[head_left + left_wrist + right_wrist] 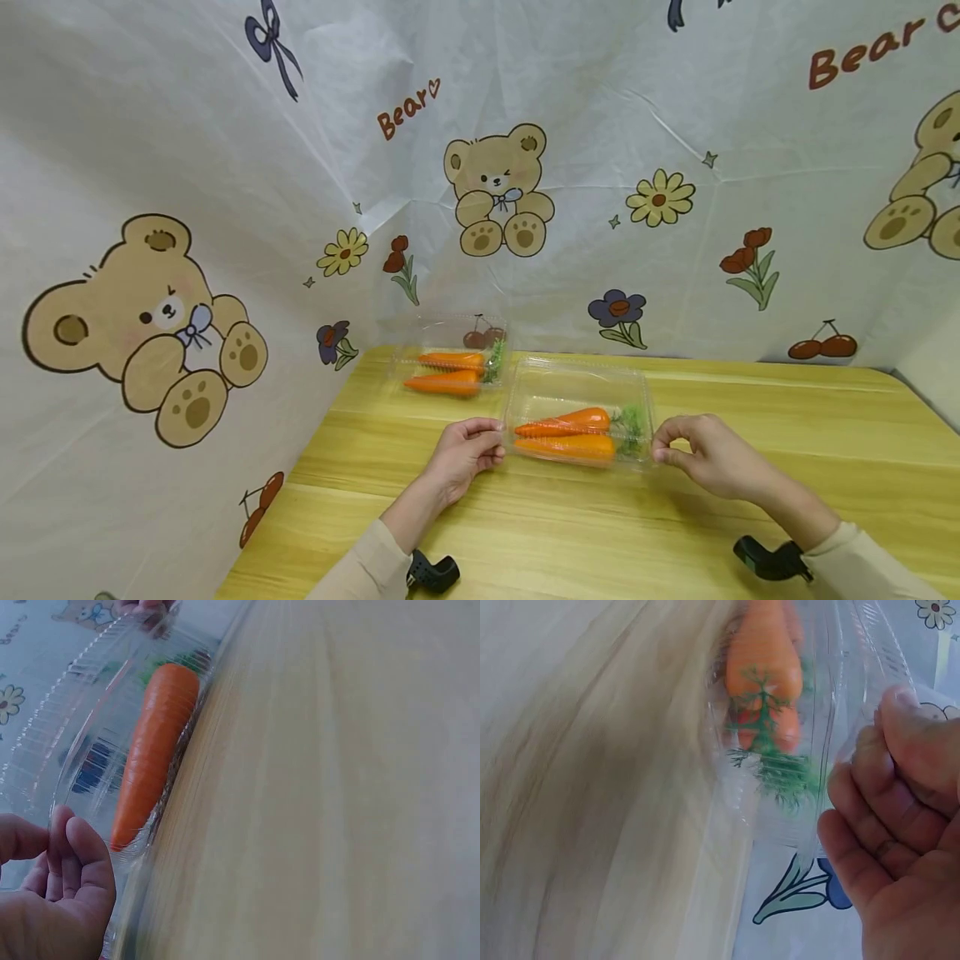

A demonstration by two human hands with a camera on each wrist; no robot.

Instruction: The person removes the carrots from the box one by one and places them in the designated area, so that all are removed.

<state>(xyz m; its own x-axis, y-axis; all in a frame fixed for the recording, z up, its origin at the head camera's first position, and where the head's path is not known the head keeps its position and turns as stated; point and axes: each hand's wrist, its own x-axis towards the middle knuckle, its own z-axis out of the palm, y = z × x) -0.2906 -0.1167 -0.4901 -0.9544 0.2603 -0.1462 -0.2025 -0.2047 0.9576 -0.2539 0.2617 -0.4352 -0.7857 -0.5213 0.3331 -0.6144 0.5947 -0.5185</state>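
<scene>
A clear plastic clamshell box point(579, 383) sits on the wooden table with two orange carrots point(567, 448) lying side by side in it. Their green tops point(628, 427) point toward its right end. My left hand point(463, 458) pinches the box's rim at the left front corner between thumb and fingers. At the opposite end, my right hand point(708, 454) grips the rim near the right front corner. Both wrist views show the ridged lid edge point(71, 679) standing apart from the base, with my right thumb and fingers point(900, 765) on it.
Behind and to the left stands a second clear box point(450, 333), also holding two carrots point(444, 383) with green tops. A white cloth point(577, 100) printed with bears and flowers hangs along the table's back and left edges. Black wrist devices point(772, 558) are on both forearms.
</scene>
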